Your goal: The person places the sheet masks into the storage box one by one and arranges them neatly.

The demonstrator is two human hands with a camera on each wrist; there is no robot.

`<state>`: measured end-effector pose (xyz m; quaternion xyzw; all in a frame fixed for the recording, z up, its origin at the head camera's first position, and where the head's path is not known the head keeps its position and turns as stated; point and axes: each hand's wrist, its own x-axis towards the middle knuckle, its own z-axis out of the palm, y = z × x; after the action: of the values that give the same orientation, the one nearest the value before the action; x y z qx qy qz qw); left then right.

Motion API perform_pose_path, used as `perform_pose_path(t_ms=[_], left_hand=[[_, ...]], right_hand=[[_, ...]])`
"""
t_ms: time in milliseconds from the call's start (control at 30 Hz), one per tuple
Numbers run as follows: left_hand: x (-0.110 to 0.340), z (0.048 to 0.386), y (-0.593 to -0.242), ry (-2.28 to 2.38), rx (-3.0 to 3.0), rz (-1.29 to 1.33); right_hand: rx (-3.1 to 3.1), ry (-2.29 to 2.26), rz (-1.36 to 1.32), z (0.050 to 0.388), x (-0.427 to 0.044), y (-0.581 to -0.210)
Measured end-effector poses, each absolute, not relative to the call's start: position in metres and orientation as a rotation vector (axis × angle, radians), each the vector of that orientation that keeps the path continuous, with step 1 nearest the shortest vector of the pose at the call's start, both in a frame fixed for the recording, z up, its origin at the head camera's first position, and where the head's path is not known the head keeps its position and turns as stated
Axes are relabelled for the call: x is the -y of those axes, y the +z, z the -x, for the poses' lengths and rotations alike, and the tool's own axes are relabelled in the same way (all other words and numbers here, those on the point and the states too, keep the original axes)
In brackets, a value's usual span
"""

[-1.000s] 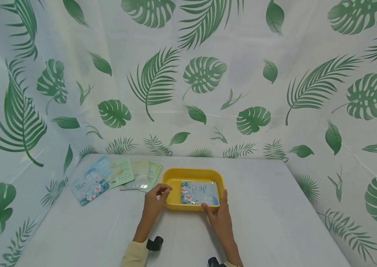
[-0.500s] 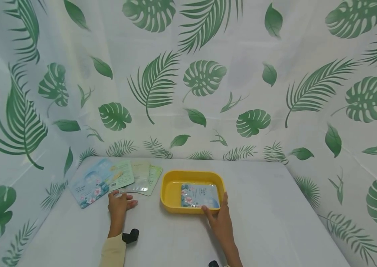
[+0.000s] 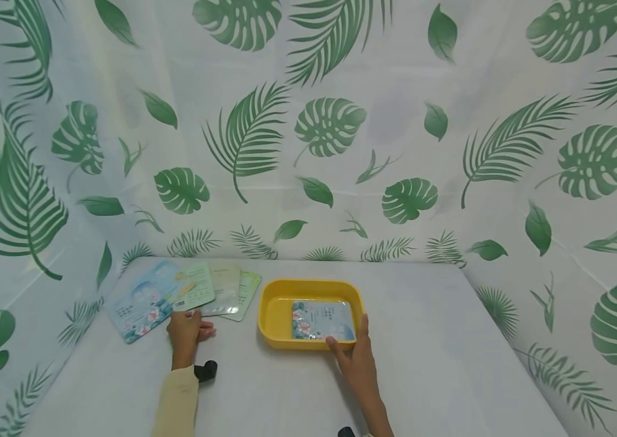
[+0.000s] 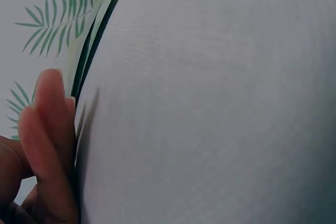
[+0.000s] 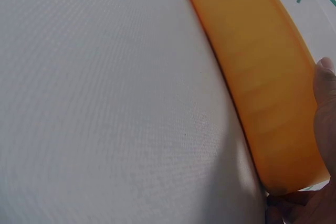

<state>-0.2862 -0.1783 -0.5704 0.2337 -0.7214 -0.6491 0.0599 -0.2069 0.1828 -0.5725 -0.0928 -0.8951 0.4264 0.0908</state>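
The yellow tray (image 3: 292, 345) holds a blue floral packet (image 3: 323, 321) lying in its right part. My right hand (image 3: 360, 364) grips the tray's near right corner, thumb at the near rim and fingers along the right side; the right wrist view shows the thumb by the rim of the orange-looking tray (image 5: 262, 72). My left hand (image 3: 184, 334) is at the near edge of the fanned packets, beside the green packet (image 3: 197, 288) and a large blue packet (image 3: 141, 306). In the left wrist view its fingers (image 4: 50, 145) are loosely bent near the packet edges; contact is unclear.
A beige packet (image 3: 224, 291) and another green packet (image 3: 245, 294) overlap on the white table (image 3: 423, 358), left of the tray. Leaf-print cloth (image 3: 341, 200) stands behind and at both sides. Each wrist carries a black device.
My left hand has left the tray's left side and moved left to the near edge of the packets. My right hand keeps its grip on the tray. The head view has shifted slightly.
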Motion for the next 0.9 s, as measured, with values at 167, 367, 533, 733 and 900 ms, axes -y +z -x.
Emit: perform_pose_path(t_ms=[167,367,533,733,900], left_hand=[[0.181,0.29,-0.576,-1.885,2.241,-0.674],[0.185,0.29,-0.576,-1.956,2.332,-0.652],[0.187,0.287,-0.578,-1.908,2.382,-0.577],[0.184,0.281,-0.577,-1.881,2.287,-0.595],[0.183,0.277,-0.572,-1.975,2.15,-0.699]], right_hand=[[2.656,1.269,0.259,0.206,-0.181,-0.571],[2.653,1.272,0.251,0.205,-0.182,-0.569],[2.658,1.276,0.259,0.205,-0.182,-0.57],[2.663,1.283,0.274,0.207,-0.183,-0.57],[2.669,1.274,0.29,0.207,-0.182,-0.571]])
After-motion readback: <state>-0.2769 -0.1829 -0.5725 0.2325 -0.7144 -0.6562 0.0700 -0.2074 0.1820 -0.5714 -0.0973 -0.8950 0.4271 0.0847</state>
